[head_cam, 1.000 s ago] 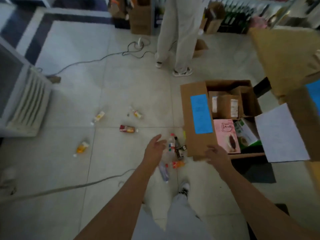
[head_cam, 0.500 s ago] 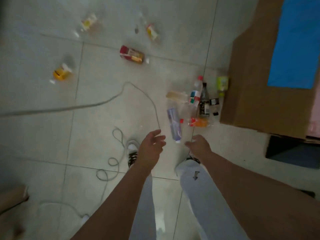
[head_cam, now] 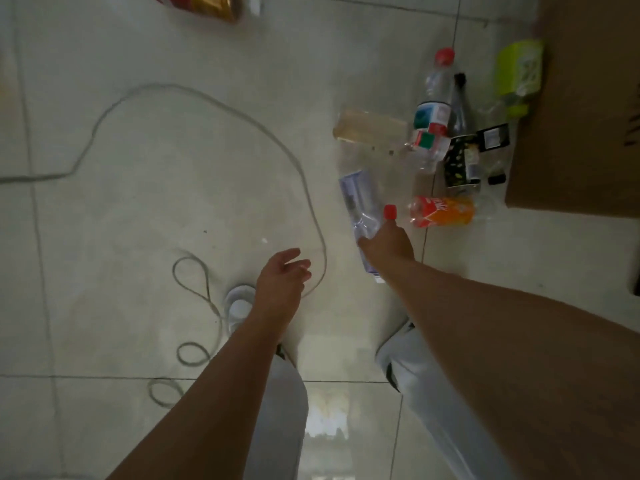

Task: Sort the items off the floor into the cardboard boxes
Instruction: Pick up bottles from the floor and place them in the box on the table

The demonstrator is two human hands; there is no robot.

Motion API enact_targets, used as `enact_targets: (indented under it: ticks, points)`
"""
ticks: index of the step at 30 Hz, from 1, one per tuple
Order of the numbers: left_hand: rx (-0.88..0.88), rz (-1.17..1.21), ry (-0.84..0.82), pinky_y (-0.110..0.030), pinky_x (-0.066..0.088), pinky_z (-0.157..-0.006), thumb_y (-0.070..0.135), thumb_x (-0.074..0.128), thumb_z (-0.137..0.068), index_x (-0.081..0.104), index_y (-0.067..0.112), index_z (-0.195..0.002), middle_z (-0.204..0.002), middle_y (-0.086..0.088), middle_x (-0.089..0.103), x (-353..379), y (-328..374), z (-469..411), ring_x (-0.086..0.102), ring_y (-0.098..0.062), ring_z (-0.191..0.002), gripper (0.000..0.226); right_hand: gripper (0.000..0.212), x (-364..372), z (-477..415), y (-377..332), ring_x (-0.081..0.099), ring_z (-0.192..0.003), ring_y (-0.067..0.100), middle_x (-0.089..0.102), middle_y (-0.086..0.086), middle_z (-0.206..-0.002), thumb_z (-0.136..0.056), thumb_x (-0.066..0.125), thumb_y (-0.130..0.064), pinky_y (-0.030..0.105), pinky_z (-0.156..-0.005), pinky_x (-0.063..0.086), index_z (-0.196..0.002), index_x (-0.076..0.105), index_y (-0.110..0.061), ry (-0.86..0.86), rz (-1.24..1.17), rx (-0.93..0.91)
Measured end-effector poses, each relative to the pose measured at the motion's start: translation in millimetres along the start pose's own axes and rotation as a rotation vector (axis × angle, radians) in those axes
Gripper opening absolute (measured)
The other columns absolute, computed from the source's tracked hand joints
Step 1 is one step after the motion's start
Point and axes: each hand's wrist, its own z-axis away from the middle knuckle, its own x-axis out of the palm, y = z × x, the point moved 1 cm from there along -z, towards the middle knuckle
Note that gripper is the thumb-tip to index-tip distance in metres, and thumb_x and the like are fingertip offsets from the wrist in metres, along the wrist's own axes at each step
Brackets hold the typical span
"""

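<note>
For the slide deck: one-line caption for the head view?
Right hand on a clear bottle lying on the floor near the box; left hand open.

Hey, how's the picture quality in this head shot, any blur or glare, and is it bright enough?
Head view: dim overall; the bottles by the box are smeared by motion blur; a pale glare patch sits on the floor between the legs; grout lines bow from the wide lens; the forearms look sharper.

bottles [head_cam: 433, 109] left of cardboard box [head_cam: 571, 133] | cable [head_cam: 207, 98] left of bottles
</note>
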Motion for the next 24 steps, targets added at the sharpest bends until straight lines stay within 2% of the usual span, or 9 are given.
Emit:
enact_targets:
  ticks: [2,6,9,12,17,20,24]
  points:
    - [-0.012,-0.019,-0.008,-0.019,0.046,-0.071,-0.006,0.045,-0.095,0.050,-0.001,-0.130,-0.112,-0.016,0.062,-1,-9,-11,0.060,-0.017,-0.084,0.036,0.059,15,-9,-1,0.058,-0.112,0.032,0.055,0.014,-0.125,-0.091,0.061,-0.040,0.040,-0.092,0.050,-0.136,0.041,-0.007,0.030,0.018,0.049]
    - [-0.021,-0.067,0.015,-0.036,0.047,-0.096,-0.005,0.044,-0.095,0.052,0.001,-0.128,-0.121,-0.020,0.062,-4,-22,-18,0.061,-0.031,-0.108,0.034,0.065,31,-25,-3,0.055,-0.117,0.034,0.052,0.015,-0.129,-0.091,0.063,-0.038,0.044,-0.096,0.048,-0.139,0.035,-0.006,0.064,0.012,0.083]
    - [0.000,-0.125,0.010,-0.038,0.046,-0.100,-0.003,0.044,-0.095,0.053,0.003,-0.128,-0.120,-0.016,0.064,-8,-25,-13,0.062,-0.028,-0.110,0.035,0.069,32,-26,-3,0.055,-0.117,0.035,0.052,0.016,-0.130,-0.088,0.067,-0.037,0.043,-0.097,0.047,-0.139,0.034,-0.004,0.060,-0.018,0.058]
    - [0.029,-0.139,0.014,-0.028,0.050,-0.087,-0.004,0.044,-0.095,0.052,0.002,-0.128,-0.118,-0.015,0.065,-11,-14,3,0.062,-0.024,-0.104,0.035,0.066,17,-9,-1,0.058,-0.114,0.034,0.056,0.015,-0.127,-0.083,0.073,-0.034,0.038,-0.091,0.048,-0.133,0.041,-0.005,0.003,-0.050,0.058]
    - [0.062,-0.057,0.017,-0.016,0.047,-0.071,-0.008,0.047,-0.093,0.051,-0.003,-0.128,-0.117,-0.021,0.064,-10,29,71,0.061,-0.022,-0.091,0.036,0.054,-43,62,-6,0.063,-0.102,0.033,0.061,0.015,-0.117,-0.081,0.075,-0.032,0.032,-0.077,0.049,-0.119,0.048,-0.006,-0.030,-0.069,-0.001]
    - [0.108,-0.056,0.027,-0.009,0.046,-0.064,-0.008,0.047,-0.093,0.052,-0.002,-0.127,-0.114,-0.021,0.064,-8,67,133,0.060,-0.017,-0.084,0.034,0.053,-104,119,-19,0.063,-0.099,0.032,0.061,0.015,-0.117,-0.081,0.074,-0.033,0.033,-0.080,0.050,-0.118,0.049,-0.005,-0.013,-0.132,-0.031]
    - [0.216,-0.017,0.000,-0.011,0.045,-0.064,-0.008,0.046,-0.094,0.051,-0.005,-0.128,-0.110,-0.020,0.062,0,142,252,0.057,-0.020,-0.086,0.034,0.053,-225,220,-54,0.059,-0.102,0.029,0.059,0.014,-0.120,-0.082,0.075,-0.027,0.032,-0.083,0.047,-0.123,0.050,-0.005,0.020,-0.324,-0.141]
